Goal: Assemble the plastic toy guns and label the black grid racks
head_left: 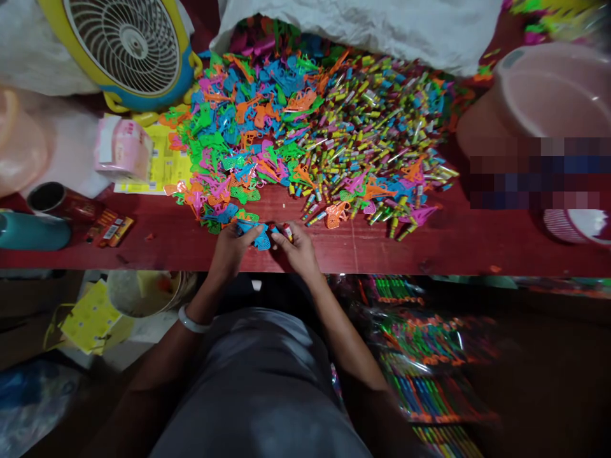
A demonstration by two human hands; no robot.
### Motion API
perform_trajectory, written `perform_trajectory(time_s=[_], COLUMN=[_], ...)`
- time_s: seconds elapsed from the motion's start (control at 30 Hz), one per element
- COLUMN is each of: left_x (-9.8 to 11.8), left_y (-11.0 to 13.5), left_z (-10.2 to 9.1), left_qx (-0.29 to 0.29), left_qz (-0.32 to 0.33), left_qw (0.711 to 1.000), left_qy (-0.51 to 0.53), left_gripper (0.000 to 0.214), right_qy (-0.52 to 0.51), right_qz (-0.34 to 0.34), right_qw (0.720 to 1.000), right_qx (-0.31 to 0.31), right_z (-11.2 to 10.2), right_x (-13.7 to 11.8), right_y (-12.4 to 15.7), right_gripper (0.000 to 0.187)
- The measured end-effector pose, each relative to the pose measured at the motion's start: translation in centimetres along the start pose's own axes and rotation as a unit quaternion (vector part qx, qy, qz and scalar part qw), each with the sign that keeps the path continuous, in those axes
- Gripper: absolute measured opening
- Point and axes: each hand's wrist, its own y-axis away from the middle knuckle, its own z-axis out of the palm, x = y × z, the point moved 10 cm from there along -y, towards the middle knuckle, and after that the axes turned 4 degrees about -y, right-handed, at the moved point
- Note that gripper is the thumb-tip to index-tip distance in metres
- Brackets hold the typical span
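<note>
Over the front of the red table, my left hand (230, 249) pinches a flat blue plastic piece (262, 239) with a mesh-like pattern. Close beside it, my right hand (301, 253) is closed on a small tube (287, 231) with a white and red label; a red-tipped end also shows by its thumb, partly hidden by the fingers. Beyond my hands lies a heap of bright plastic pieces (222, 143) in blue, green, orange and pink. Joined to it on the right is a heap of small labelled tubes (367, 117), mostly yellow-banded.
A yellow and blue fan (131, 44), a pink box (123, 149) and a teal bottle (35, 231) are at the left. White sacking (367, 25) lies behind the heaps. A pink tub (548, 95) stands right. Below the table edge are bagged colourful sticks (429, 397) and a bucket (143, 296).
</note>
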Motion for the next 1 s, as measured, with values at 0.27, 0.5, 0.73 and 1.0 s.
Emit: perform_trajectory(time_s=[0.27, 0.5, 0.73, 1.0], left_x=[1.1, 0.3, -2.8, 2.8], left_y=[0.2, 0.0, 0.1, -3.2], left_z=[0.4, 0.3, 1.6, -6.1], left_qx=[-0.015, -0.019, -0.033, 0.143], left_qz=[0.014, 0.01, -0.024, 0.175], left_qw=[0.999, 0.996, 0.993, 0.851], left_qy=[-0.044, -0.081, -0.113, -0.474], left_gripper=[0.034, 0.036, 0.038, 0.03], right_qy=[0.021, 0.112, 0.167, 0.353], right_qz=[-0.009, -0.078, -0.087, -0.218], right_qw=[1.0, 0.991, 0.982, 0.857], right_qx=[0.007, 0.004, -0.019, 0.307], right_z=[-0.1, 0.1, 0.7, -13.3], right_x=[0.1, -0.9, 0.8, -6.4], right_y=[-0.1, 0.8, 3.0, 1.8], right_gripper=[0.035, 0.021, 0.017, 0.036])
